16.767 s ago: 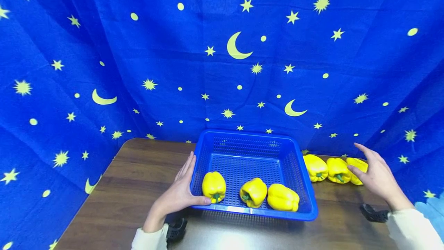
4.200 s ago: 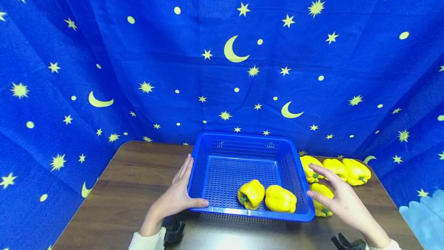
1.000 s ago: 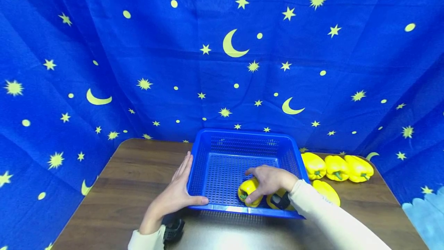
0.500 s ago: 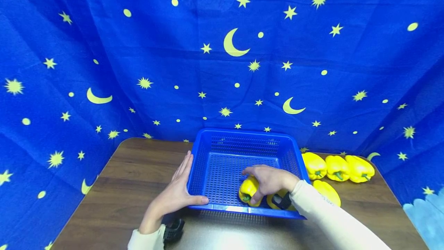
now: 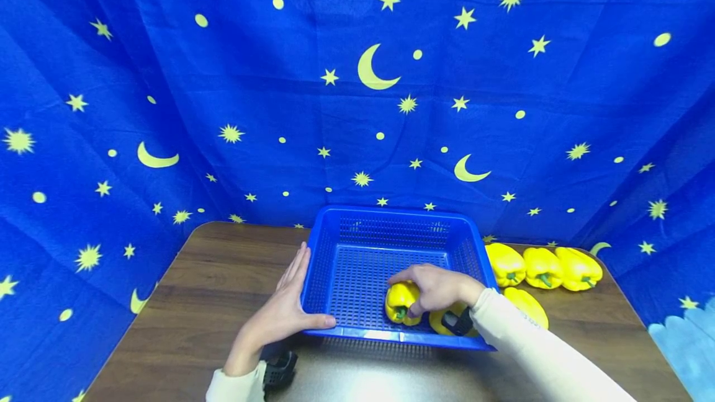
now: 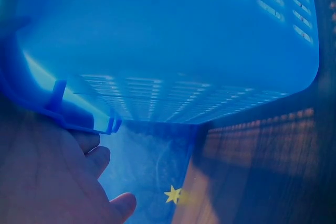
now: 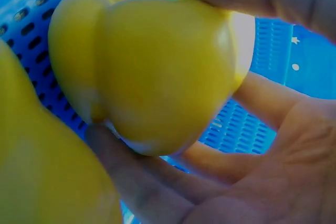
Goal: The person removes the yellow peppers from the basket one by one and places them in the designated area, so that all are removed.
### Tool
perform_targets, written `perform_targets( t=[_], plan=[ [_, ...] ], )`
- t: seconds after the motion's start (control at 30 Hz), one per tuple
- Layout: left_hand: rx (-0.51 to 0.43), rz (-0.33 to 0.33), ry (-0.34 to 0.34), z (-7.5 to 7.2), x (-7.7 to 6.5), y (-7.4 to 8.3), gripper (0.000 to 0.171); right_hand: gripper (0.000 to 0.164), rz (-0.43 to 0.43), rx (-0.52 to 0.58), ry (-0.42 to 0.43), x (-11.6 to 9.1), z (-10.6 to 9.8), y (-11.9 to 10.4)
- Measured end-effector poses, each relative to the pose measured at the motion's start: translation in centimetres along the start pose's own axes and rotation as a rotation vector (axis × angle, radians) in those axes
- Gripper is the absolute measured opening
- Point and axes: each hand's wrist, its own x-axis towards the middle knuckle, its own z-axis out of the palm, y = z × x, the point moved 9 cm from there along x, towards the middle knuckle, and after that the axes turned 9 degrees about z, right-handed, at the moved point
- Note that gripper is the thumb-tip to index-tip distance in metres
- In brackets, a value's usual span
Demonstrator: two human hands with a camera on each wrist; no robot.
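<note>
A blue perforated plastic basket sits on the table. My left hand rests at its near left corner, fingers straight along the outer wall and thumb laid over the rim. Inside, my right hand holds a yellow bell pepper, thumb near the green stem and fingers round the far side. The right wrist view shows that pepper between thumb and fingers above the mesh floor. A second yellow pepper lies to its right, partly hidden under my wrist.
Right of the basket, three yellow peppers line up along the table's back edge. Another pepper lies in front of them, partly behind my right sleeve. A blue star-patterned cloth hangs close behind the brown table.
The leftmost pepper in the basket has gone to the table on the right. My right hand has moved from there into the basket and turned the held pepper slightly. The left hand stays put.
</note>
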Motion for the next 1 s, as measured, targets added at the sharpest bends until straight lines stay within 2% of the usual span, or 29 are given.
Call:
perform_targets(
  t=[0.27, 0.53, 0.7, 1.0],
  plan=[
    [0.014, 0.000, -0.003, 0.0, 0.0, 0.0, 0.136, 0.069, -0.022, -0.046, 0.027, -0.2, -0.1, 0.1],
    [0.007, -0.012, -0.003, -0.1, 0.1, 0.0, 0.135, 0.066, 0.020, -0.022, 0.073, 0.1, -0.6, 1.0],
    [0.005, -0.013, -0.007, 0.0, 0.1, -0.1, 0.135, 0.063, 0.023, -0.045, 0.113, 0.1, -1.1, 0.8],
    [0.017, -0.011, 0.000, 0.0, 0.0, 0.0, 0.134, 0.056, -0.136, -0.053, 0.289, -1.7, -3.9, -1.0]
  ],
)
